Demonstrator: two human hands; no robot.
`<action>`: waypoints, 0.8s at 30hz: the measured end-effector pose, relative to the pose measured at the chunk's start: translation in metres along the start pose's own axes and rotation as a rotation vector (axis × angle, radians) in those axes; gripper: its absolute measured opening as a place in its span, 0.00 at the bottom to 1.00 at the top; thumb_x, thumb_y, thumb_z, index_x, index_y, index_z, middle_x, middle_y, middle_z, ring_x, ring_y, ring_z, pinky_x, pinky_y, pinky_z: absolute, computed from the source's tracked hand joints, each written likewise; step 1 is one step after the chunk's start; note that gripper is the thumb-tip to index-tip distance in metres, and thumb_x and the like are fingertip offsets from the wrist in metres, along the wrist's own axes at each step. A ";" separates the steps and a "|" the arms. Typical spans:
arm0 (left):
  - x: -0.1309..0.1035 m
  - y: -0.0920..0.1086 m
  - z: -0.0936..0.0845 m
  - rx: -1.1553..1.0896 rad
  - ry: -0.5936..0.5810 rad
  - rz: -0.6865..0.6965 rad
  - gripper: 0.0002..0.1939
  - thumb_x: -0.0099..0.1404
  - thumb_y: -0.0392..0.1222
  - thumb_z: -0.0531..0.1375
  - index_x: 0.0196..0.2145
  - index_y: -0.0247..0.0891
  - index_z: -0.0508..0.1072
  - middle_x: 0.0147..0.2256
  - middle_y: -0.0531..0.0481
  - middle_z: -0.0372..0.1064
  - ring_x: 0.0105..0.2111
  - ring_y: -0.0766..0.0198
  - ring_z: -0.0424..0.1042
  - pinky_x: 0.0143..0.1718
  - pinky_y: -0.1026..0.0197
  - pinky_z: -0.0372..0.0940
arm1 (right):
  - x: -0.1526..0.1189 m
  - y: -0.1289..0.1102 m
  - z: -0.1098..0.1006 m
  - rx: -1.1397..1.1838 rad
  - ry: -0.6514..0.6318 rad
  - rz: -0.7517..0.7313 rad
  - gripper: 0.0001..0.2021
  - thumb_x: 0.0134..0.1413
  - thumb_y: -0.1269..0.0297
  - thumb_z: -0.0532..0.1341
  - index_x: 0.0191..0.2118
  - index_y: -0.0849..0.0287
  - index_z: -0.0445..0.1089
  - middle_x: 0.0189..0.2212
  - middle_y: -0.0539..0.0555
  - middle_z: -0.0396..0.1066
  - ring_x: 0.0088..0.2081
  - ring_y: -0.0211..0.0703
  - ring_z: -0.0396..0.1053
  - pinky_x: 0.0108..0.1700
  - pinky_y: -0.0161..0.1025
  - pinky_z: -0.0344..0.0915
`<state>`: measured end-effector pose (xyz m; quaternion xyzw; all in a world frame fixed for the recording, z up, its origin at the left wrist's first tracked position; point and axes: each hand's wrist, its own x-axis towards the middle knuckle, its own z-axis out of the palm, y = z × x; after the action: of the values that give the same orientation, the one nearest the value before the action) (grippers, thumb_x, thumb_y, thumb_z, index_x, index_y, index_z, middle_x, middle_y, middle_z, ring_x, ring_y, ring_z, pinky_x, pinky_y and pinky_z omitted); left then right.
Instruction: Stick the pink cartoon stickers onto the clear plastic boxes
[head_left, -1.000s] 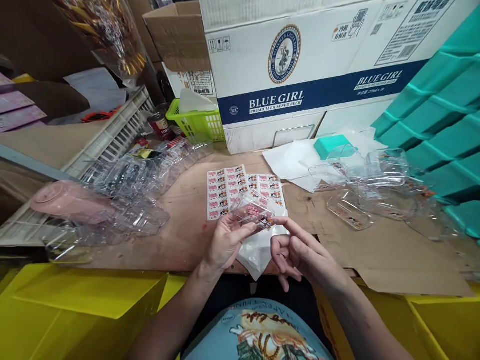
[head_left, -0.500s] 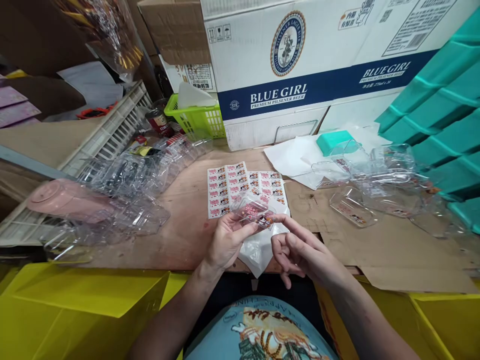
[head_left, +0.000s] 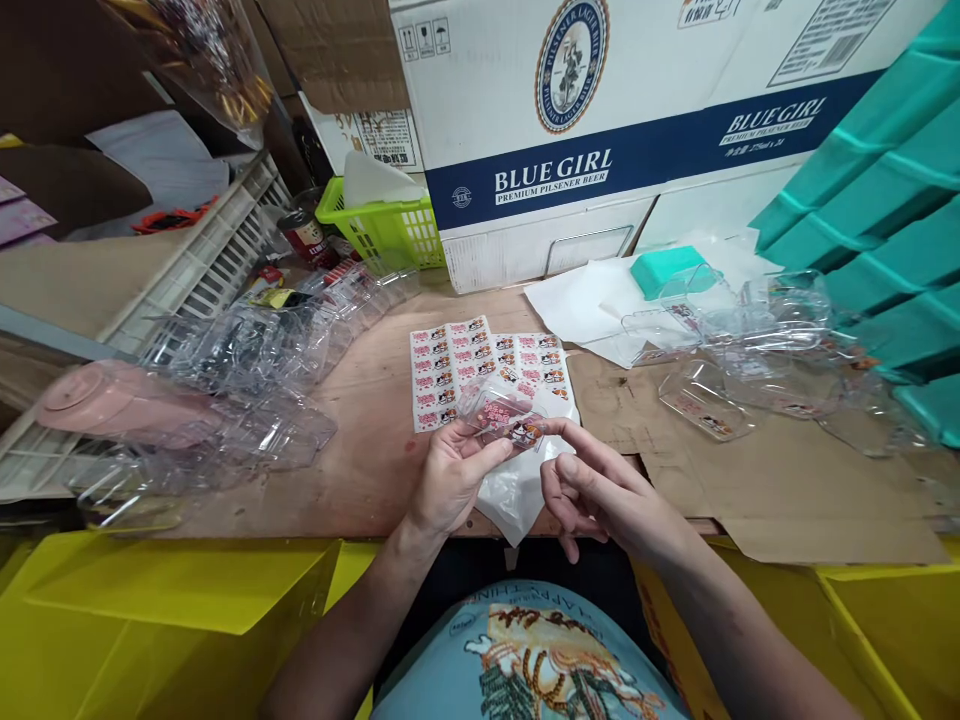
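Held between the thumb and fingers of my left hand (head_left: 448, 478) is a small clear plastic box (head_left: 491, 410) with a pink-lettered cat sticker on it. The index finger of my right hand (head_left: 596, 490) touches the sticker's right end; the other fingers are loosely curled and apart, holding nothing. Behind the box, sheets of the same stickers (head_left: 433, 375) lie on the wooden table (head_left: 367, 400). A crumpled white backing sheet (head_left: 514, 500) shows below my hands.
Clear plastic boxes (head_left: 300, 340) and a pink bottle (head_left: 127, 405) are at the left. Stickered clear boxes (head_left: 705, 405) lie at the right, by teal trays (head_left: 885, 220). A green basket (head_left: 394, 230) and a large beer carton (head_left: 525, 240) stand behind.
The view has shifted slightly. My right index finger still rests at the sticker's end, and both hands have otherwise barely moved.
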<state>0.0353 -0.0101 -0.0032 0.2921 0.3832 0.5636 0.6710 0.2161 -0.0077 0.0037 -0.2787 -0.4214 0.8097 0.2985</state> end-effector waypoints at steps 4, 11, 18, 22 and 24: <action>0.001 -0.002 -0.003 0.018 -0.015 0.015 0.14 0.55 0.34 0.69 0.41 0.37 0.80 0.48 0.44 0.77 0.49 0.52 0.75 0.54 0.51 0.68 | 0.000 -0.002 0.003 -0.045 0.033 0.006 0.23 0.65 0.51 0.57 0.59 0.55 0.52 0.21 0.42 0.65 0.14 0.29 0.56 0.15 0.27 0.53; 0.001 -0.003 -0.003 0.038 -0.017 0.031 0.12 0.56 0.34 0.67 0.40 0.38 0.79 0.42 0.46 0.79 0.45 0.54 0.77 0.52 0.52 0.69 | 0.000 -0.008 0.010 -0.157 0.085 0.011 0.24 0.64 0.50 0.57 0.58 0.57 0.55 0.19 0.43 0.66 0.14 0.30 0.61 0.15 0.25 0.51; 0.000 0.000 -0.003 -0.035 -0.040 -0.003 0.10 0.58 0.35 0.66 0.40 0.36 0.79 0.45 0.44 0.78 0.50 0.51 0.75 0.55 0.48 0.68 | 0.001 -0.012 0.014 -0.189 0.121 0.014 0.23 0.62 0.48 0.58 0.55 0.57 0.58 0.18 0.42 0.64 0.14 0.30 0.61 0.15 0.25 0.53; 0.001 -0.001 0.001 -0.050 0.025 0.022 0.08 0.64 0.42 0.63 0.38 0.36 0.80 0.45 0.44 0.78 0.46 0.52 0.77 0.50 0.49 0.71 | 0.002 -0.010 0.015 -0.194 0.131 0.003 0.24 0.61 0.47 0.58 0.56 0.56 0.58 0.17 0.41 0.63 0.13 0.29 0.57 0.15 0.25 0.56; 0.002 -0.004 0.005 -0.019 0.066 0.064 0.09 0.65 0.43 0.63 0.38 0.37 0.80 0.45 0.44 0.78 0.45 0.53 0.77 0.49 0.51 0.72 | 0.003 -0.008 0.015 -0.196 0.137 -0.001 0.24 0.61 0.47 0.58 0.56 0.55 0.58 0.17 0.40 0.62 0.13 0.29 0.56 0.16 0.26 0.58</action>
<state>0.0420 -0.0084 -0.0040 0.2791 0.3904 0.5976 0.6423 0.2050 -0.0093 0.0176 -0.3610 -0.4772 0.7435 0.2986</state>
